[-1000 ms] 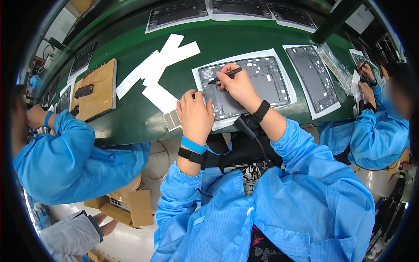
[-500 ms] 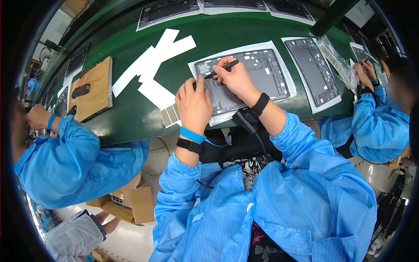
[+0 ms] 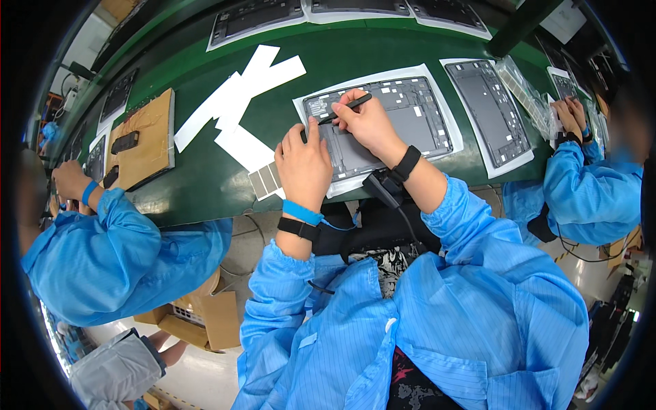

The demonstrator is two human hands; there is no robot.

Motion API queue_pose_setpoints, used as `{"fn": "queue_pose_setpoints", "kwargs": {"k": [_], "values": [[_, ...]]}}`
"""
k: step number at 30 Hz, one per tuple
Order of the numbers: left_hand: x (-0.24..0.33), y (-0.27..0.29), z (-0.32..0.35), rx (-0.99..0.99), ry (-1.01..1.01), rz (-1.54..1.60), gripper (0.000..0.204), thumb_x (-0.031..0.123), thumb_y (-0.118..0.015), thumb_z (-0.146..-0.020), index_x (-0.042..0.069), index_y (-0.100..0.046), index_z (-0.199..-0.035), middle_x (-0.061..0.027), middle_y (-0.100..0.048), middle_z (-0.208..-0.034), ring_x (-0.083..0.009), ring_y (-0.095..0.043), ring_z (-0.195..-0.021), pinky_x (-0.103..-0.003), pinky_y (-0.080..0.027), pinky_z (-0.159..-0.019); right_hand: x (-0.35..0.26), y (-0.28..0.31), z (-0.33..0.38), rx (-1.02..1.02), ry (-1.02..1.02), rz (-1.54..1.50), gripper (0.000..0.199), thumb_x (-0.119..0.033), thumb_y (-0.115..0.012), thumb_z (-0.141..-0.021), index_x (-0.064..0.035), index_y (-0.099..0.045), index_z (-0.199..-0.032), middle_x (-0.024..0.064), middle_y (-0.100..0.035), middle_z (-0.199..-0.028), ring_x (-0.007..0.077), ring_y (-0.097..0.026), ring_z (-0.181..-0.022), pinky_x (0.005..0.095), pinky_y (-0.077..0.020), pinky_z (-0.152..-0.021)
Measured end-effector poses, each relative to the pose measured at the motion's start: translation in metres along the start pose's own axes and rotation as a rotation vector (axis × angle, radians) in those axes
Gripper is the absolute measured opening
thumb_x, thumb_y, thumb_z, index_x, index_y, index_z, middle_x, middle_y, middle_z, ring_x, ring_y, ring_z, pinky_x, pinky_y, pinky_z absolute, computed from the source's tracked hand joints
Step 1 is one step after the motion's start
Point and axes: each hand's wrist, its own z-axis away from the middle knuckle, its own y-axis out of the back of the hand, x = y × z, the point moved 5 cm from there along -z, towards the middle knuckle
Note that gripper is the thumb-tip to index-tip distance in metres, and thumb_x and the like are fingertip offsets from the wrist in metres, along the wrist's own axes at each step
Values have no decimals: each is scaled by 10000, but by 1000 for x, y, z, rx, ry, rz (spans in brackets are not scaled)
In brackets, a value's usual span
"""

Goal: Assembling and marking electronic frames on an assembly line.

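Observation:
A dark grey tablet housing (image 3: 355, 150) lies on a white sheet (image 3: 459, 141) in front of me. Small white pieces dot its frame. Black tweezers (image 3: 357, 102) are pinched in my right hand (image 3: 369, 125), their tip low over the housing's upper left corner. My left hand (image 3: 304, 167) rests at the housing's left edge, fingers stretched out, the index fingertip close to the tweezer tip. A small dark part shows between its fingers; I cannot tell what it is. Beside my left wrist lies a strip of grey-beige rectangular pads (image 3: 265, 182).
White paper strips (image 3: 239, 96) lie to the left on the green table (image 3: 205, 188). Another housing (image 3: 488, 113) is at right, with a clear plastic bag (image 3: 523, 92). More housings (image 3: 362, 7) line the back. Co-workers in blue sleeves (image 3: 102, 253) sit on both sides.
My hands and the tweezers stay almost in place. The left co-worker's hand has shifted slightly, and the right co-worker's arm has moved a little.

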Motion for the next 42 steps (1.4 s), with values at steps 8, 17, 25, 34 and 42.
{"fn": "queue_pose_setpoints", "kwargs": {"k": [8,17,25,34,42], "values": [[7,2,1,9,-29,-95,362,187,-606,-900,75,-627,-1244,-123,-586,-1200,-279,-567,-1125,-434,-425,-942,1,0,0,-9,15,-9,148,-110,-660,-905,-5,-559,-881,63,-648,-705,107,-637,-617,246,-496,-552],[10,4,3,29,-44,-117,339,184,-592,-912,73,-642,-1228,-121,-601,-1204,-277,-588,-1094,-420,-436,-895,0,2,1,-3,1,14,148,-117,-657,-910,-12,-556,-884,58,-647,-697,112,-637,-621,251,-505,-563],[15,-7,-7,-169,-56,-360,367,215,-606,-906,76,-625,-1245,-135,-585,-1231,-297,-528,-1187,-451,-432,-908,-19,16,-1,247,190,7,198,-173,-654,-925,-7,-582,-843,80,-656,-682,104,-617,-573,259,-479,-499],[-20,53,94,-48,145,14,499,318,-631,-919,149,-544,-1380,-279,-393,-1440,-480,-368,-1331,-543,-327,-1085,-30,-43,49,-221,14,231,175,-168,-623,-941,-18,-567,-870,28,-632,-693,74,-612,-618,228,-463,-534],[-21,47,99,-122,140,-32,531,405,-636,-911,168,-551,-1378,-274,-357,-1476,-498,-327,-1361,-595,-306,-1085,-19,-69,51,-281,84,337,161,-139,-630,-913,19,-605,-936,56,-646,-708,87,-620,-610,257,-476,-544]]}}
